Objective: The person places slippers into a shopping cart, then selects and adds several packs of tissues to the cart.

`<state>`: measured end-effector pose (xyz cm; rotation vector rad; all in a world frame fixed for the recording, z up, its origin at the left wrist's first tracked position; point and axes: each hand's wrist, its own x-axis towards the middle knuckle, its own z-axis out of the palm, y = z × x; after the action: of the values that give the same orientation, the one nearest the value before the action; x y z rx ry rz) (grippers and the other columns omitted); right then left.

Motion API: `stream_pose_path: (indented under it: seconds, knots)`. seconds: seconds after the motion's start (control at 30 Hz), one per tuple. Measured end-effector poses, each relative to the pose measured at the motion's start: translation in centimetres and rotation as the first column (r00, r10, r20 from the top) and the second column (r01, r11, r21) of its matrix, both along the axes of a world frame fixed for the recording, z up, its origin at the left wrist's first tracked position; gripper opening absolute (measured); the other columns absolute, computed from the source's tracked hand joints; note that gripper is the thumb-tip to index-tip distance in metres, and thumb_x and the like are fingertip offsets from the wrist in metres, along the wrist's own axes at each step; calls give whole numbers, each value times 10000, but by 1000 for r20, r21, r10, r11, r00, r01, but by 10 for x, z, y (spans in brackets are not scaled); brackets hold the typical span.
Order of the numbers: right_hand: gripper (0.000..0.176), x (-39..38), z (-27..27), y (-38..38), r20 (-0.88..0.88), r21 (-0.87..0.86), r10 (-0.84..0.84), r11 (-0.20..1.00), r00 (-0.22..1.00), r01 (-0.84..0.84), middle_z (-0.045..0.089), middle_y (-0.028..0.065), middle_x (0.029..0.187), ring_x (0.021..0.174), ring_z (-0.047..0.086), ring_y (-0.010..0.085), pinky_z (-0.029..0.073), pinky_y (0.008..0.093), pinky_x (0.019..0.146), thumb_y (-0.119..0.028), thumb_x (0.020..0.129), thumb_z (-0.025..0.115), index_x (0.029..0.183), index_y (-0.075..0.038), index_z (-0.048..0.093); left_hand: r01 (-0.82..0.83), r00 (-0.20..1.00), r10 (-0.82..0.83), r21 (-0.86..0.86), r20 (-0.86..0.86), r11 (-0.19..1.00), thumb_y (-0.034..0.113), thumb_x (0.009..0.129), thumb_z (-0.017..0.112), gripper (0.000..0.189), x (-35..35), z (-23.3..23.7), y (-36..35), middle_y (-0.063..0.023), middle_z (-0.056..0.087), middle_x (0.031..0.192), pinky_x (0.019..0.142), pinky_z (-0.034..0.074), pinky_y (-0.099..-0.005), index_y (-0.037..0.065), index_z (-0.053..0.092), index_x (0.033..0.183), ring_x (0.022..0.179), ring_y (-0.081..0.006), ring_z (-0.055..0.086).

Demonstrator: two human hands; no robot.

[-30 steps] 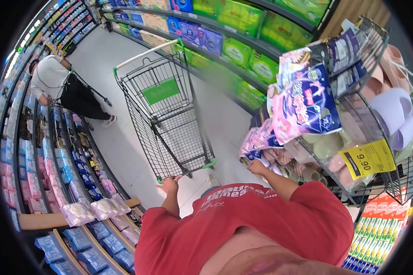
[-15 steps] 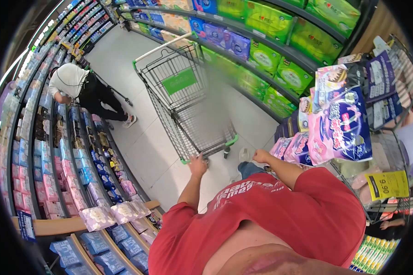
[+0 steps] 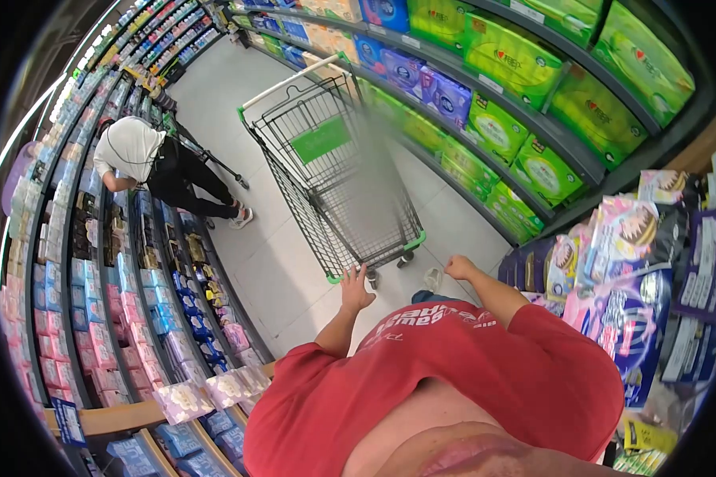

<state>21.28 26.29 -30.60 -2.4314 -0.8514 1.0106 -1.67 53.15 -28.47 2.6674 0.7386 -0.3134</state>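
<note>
My left hand (image 3: 358, 291) is at the near end of an unladen wire shopping cart (image 3: 294, 208) with green corner caps and a green panel. Its fingers are spread, with the tips right at the cart's lower near edge. To the right, my right hand (image 3: 458, 268) is curled into a fist above the floor, with no object showing in it. It is nearest to the dark packs at the foot of the right-hand display.
A person (image 3: 135, 155) in a white top bends toward the left shelves (image 3: 95, 262) beside another cart. Green tissue packs (image 3: 501, 127) fill the right shelves. Bagged goods (image 3: 624, 310) are stacked close at my right. Grey tiled floor (image 3: 254, 278) runs between.
The view has turned slightly, so shelves and person appear shifted right. My left hand's fingers look more spread at the cart's edge. My right hand stays curled.
</note>
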Motion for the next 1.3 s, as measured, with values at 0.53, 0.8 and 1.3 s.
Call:
stream_pose_path:
  seconds: [0.53, 0.8, 1.3]
  knots:
    - [174, 122, -66, -19, -137, 72, -315, 942, 939, 327, 608, 94, 579, 515, 602, 177, 469, 310, 477, -171, 725, 624, 763, -3, 646, -99, 991, 113, -168, 76, 981, 165, 593, 640, 807, 151, -25, 136, -182, 342, 1405, 1049, 206, -614, 182, 381, 1357, 1321, -484, 183]
    - [307, 110, -82, -89, -231, -364, -170, 928, 958, 77, 627, 175, 666, 600, 634, 281, 489, 388, 544, -318, 791, 566, 733, -30, 656, -59, 997, 62, -56, 55, 997, 183, 652, 608, 674, 225, -3, 180, -135, 458, 1298, 1035, 263, -555, 193, 438, 1304, 1271, -401, 326]
    - [185, 267, -32, 86, -98, 159, -414, 891, 905, 425, 637, 96, 708, 565, 597, 179, 461, 302, 545, -184, 780, 595, 781, -4, 634, 143, 989, -144, -48, -25, 989, 164, 800, 518, 218, 316, 7, 218, -208, 629, 874, 717, 515, -462, 90, 620, 977, 834, -389, 619]
